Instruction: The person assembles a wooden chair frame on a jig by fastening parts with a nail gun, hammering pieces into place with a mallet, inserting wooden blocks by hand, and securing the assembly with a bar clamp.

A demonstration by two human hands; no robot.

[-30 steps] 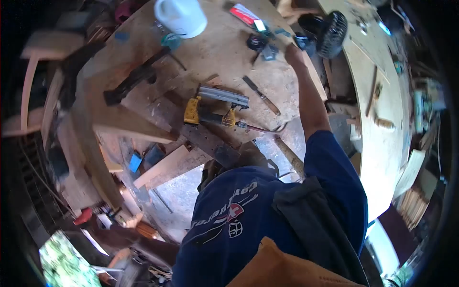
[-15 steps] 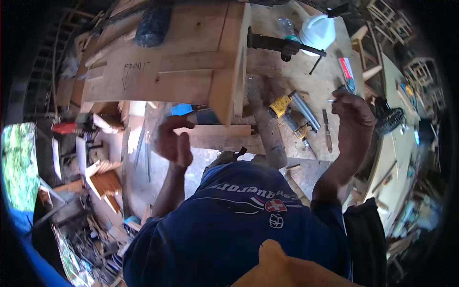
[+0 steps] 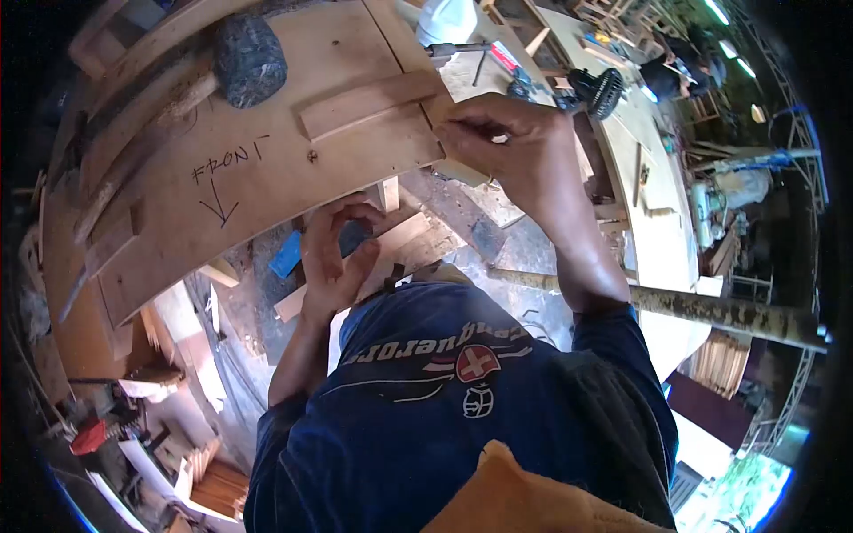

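My right hand [image 3: 524, 147] is closed in a pinch at the right corner of a wooden panel [image 3: 267, 191] marked "FRONT" with an arrow. Whatever sits between its fingertips is too small or hidden to name. Just below the panel's front edge, my left hand [image 3: 333, 258] is open, fingers curved and apart, palm turned upward. A short wooden strip [image 3: 369, 105] lies on the panel near my right hand. Farther left on the panel rests a mallet with a dark, heavy head [image 3: 251, 60] and a wooden handle.
Behind the panel's right side are a clamp [image 3: 458, 51], a white jug [image 3: 447, 19] and a red-and-white box [image 3: 505, 58]. A black fan [image 3: 597, 91] stands at the right. Below the panel lies a blue object [image 3: 286, 255]. Another person [image 3: 680, 67] is in the background.
My right hand has moved left from above the bench to the panel's corner. The view has turned, and the panel now appears closer. My left hand stays near the panel's front edge.
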